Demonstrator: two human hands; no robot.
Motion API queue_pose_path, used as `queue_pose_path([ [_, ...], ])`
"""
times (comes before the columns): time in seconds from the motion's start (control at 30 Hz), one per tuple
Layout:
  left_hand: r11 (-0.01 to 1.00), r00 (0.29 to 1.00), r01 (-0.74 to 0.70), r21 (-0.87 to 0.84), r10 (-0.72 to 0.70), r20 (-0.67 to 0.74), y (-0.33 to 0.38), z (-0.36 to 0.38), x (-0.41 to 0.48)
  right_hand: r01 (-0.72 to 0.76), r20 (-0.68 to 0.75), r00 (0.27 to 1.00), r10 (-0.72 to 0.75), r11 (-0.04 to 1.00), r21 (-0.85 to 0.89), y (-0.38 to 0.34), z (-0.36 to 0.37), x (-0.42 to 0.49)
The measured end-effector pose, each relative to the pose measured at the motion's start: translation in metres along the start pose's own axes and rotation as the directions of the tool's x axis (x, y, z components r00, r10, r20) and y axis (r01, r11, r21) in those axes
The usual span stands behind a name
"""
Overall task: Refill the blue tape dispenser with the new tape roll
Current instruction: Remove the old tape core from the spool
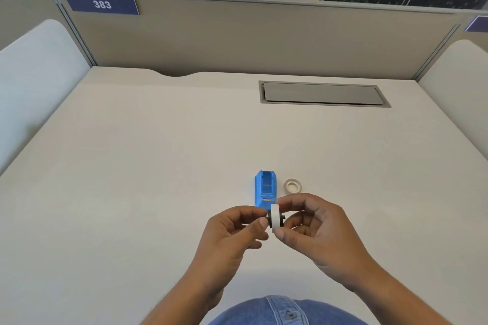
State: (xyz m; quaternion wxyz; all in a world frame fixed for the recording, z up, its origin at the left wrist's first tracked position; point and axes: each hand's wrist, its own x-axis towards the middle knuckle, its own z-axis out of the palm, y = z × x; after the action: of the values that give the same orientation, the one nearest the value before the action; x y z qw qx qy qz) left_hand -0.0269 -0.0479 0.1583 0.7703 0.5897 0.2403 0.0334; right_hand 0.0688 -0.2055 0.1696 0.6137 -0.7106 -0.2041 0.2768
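Observation:
The blue tape dispenser (266, 188) lies on the desk, its cavity open and nothing in it. Just in front of it, above the desk, both hands hold a white tape roll (275, 218) that sits on a black spindle (282, 218). My left hand (235, 232) pinches the spindle's left end with thumb and forefinger. My right hand (314, 229) grips the roll's rim from the right between thumb and fingers. A small clear ring, an empty tape core (293, 186), lies flat on the desk to the right of the dispenser.
A grey cable hatch (323, 94) is set into the pale desk (158, 166) at the back right. Beige partitions enclose the desk, with a "383" label (101, 4) at the top left. My denim shirt (285, 311) shows at the bottom edge.

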Motion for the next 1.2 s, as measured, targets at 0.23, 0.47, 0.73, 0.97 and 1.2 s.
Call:
queue_pose_path([
  [0.23,0.999,1.0,0.002,0.051,-0.001,-0.013,0.0,-0.002,0.003,-0.008,0.01,1.0,0.008,1.0,0.012,-0.001,0.002,0.004],
  [0.47,0.995,0.999,0.001,0.096,0.002,-0.036,0.0,-0.003,0.009,-0.017,0.027,0.999,0.018,1.0,-0.021,0.0,0.003,0.009],
  [0.73,0.993,0.998,0.002,0.116,0.006,-0.07,0.003,-0.006,0.017,0.011,-0.005,1.0,-0.012,0.99,-0.142,0.002,-0.004,0.019],
  [0.97,0.993,0.996,0.022,0.112,-0.011,-0.092,0.003,-0.01,0.029,0.014,-0.041,0.999,-0.022,0.984,-0.178,0.007,-0.02,0.037],
  [1.2,0.992,0.996,0.054,0.113,-0.045,-0.077,0.002,-0.011,0.043,-0.084,-0.224,0.974,-0.02,0.89,-0.448,0.033,-0.058,0.081],
])
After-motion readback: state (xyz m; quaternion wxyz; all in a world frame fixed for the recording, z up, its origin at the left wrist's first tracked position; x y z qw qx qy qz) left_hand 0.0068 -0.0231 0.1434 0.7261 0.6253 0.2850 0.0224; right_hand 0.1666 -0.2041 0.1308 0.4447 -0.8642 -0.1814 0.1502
